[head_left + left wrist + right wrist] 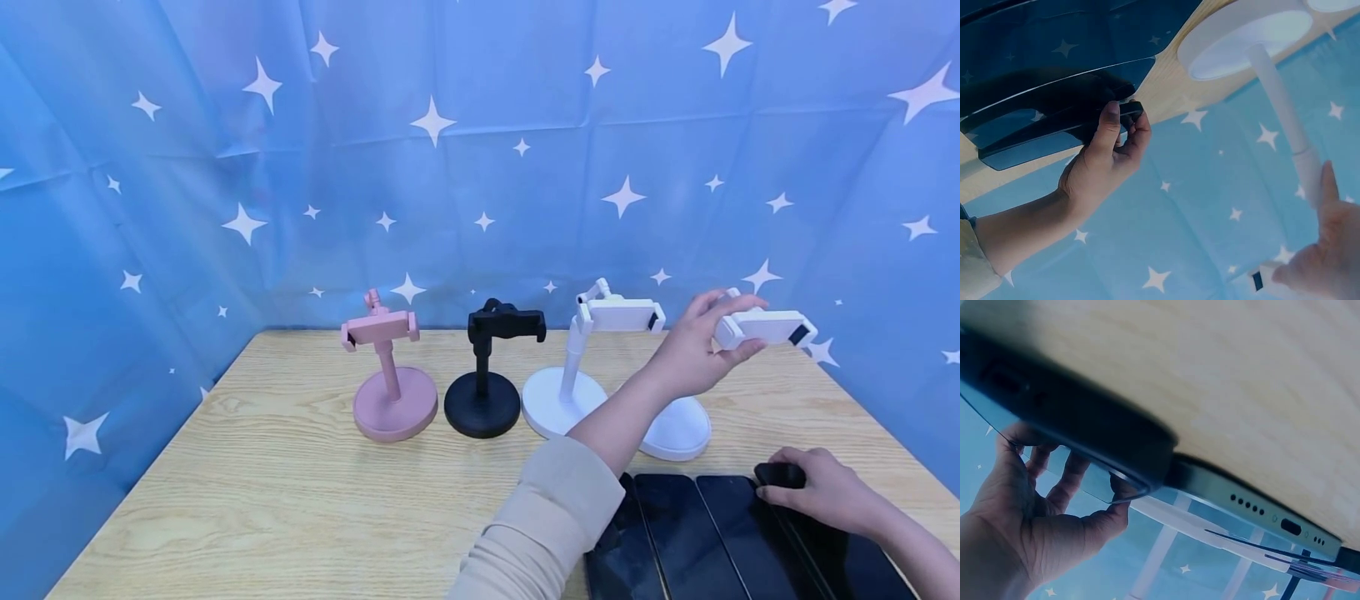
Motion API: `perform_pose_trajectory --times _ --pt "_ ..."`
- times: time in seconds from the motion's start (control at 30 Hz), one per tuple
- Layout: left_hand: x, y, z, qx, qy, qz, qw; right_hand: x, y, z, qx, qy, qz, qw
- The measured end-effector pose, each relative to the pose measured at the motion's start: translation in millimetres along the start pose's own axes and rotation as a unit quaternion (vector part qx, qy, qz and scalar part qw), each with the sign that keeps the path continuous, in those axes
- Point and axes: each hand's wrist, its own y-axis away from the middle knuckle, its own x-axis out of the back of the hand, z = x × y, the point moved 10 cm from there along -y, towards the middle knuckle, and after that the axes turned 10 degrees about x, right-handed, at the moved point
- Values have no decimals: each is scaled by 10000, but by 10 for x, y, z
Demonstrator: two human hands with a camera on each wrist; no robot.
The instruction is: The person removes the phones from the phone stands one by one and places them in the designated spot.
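My left hand (693,354) grips the upper part of a white phone stand (677,432), with fingers and thumb around the back of its clamp (767,327). In the left wrist view the same hand (1329,250) reaches along the white post (1279,100). Lower right, my right hand (825,487) pinches the far end of a dark smartphone (847,554), the rightmost of several lying side by side. That end looks tilted up in the left wrist view, thumb on its face. In the right wrist view my hand (1054,506) holds the phone's corner (1141,450).
Left of the held stand are another white phone stand (573,358), a black one (482,404) and a pink one (393,400), all upright on the wooden table (300,500). More smartphones (682,525) lie at the front right. A blue star curtain (480,183) hangs behind.
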Motion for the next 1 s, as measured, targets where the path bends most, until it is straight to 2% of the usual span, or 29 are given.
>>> perform_pose_trajectory --times 0.37,0.8,1.0 --pt "-3 -9 -18 37 -57 21 10000 2 18 89 -522 386 9 9979" --pt "10 13 -28 31 -183 67 9998 -46 15 128 -658 376 -169 9970" --pt "13 0 -25 47 -19 16 10000 -53 14 184 -676 228 -318 9969"
